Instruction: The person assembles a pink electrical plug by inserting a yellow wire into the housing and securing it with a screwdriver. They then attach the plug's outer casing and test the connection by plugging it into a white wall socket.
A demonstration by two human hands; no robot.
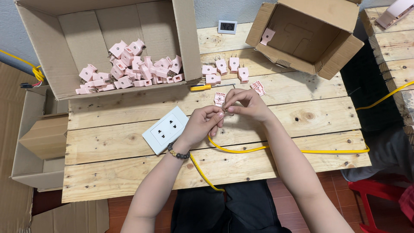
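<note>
- The left hand (200, 125) and right hand (246, 105) met over the middle of the wooden pallet table (276, 168), fingertips pinched together on the end of a yellow cable (258, 149).
- Both hands were closed narrowly on that cable end; what exactly sat between the fingertips was too small to make out, possibly bared wire.
- The cable ran from the hands in a loop across the table towards the right edge, with another stretch dropping off the near edge.
- A pink plug half (219, 99) lay open on the table just beyond the fingers, and a second open half (258, 87) lay near it to the right.
- A yellow-handled screwdriver (202, 87) lay just behind, beside a row of pink plugs (224, 69).
- A white wall socket plate (165, 130) lay just beside the left wrist, which wore a dark bead bracelet (178, 153).
- A large cardboard box (73, 39) on its side held a heap of pink plugs; a smaller box (302, 34) stood at the far right.
</note>
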